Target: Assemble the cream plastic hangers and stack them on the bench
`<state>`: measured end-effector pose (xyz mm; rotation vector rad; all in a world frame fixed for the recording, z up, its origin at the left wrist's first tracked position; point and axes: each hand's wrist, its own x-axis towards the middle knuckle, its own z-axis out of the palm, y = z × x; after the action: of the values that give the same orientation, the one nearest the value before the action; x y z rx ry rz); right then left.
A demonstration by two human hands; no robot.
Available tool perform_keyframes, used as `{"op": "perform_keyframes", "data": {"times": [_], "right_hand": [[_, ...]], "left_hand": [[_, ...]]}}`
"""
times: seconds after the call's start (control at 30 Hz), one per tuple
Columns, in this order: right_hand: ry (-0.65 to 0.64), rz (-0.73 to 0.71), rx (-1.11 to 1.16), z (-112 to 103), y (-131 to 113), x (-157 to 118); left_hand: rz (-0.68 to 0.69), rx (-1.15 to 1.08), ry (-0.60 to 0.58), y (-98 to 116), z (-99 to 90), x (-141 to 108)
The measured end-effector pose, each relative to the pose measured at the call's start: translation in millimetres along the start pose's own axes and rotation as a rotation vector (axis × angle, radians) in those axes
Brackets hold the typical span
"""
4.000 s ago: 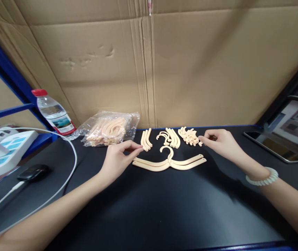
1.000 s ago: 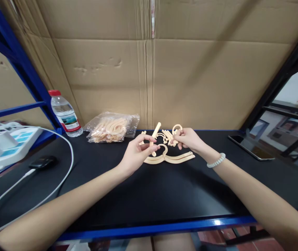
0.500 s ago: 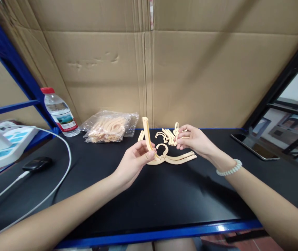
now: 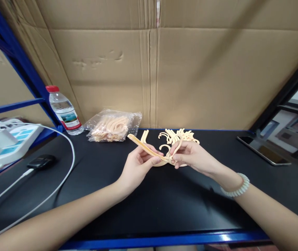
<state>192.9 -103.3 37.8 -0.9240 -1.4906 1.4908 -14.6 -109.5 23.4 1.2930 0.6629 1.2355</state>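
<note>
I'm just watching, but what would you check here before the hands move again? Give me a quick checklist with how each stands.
1. Left hand grips the curved strip: ok.
2. Right hand grips the hook piece: ok.
3. Strip and hook piece are joined: cannot tell; their ends come close, but fingers hide the meeting point.
4. Hanger on the table is in full view: not ok, the hands partly cover it.
5. White cable is clear of both hands: ok.
6. Bottle is capped: ok.

open tabletop (image 4: 159, 205) nr front edge, held strip (image 4: 145, 147) blocks ctr, bag (image 4: 109, 128) & bottle (image 4: 67, 113) back L
</note>
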Motion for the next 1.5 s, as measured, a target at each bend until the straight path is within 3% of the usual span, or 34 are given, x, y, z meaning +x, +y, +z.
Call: {"op": "perform_keyframes", "data": {"times": [0.3, 0.43, 0.7, 1.5], "right_hand": [[0.016, -0.076, 0.062, 3, 5, 2], [-0.041, -0.023, 0.132, 8, 0, 0], [-0.081, 0.031, 0.17, 9, 1, -3], [0.092, -0.2, 0.161, 30, 10, -4]], "left_hand": [[0.062, 0.049, 0.043, 1, 1.0, -2], [0.068, 0.055, 0.085, 4, 4.3, -3], [0.063, 0.043, 0.059, 7, 7.9, -6], [0.047, 0.093, 0.092, 9, 11.8, -13]]}}
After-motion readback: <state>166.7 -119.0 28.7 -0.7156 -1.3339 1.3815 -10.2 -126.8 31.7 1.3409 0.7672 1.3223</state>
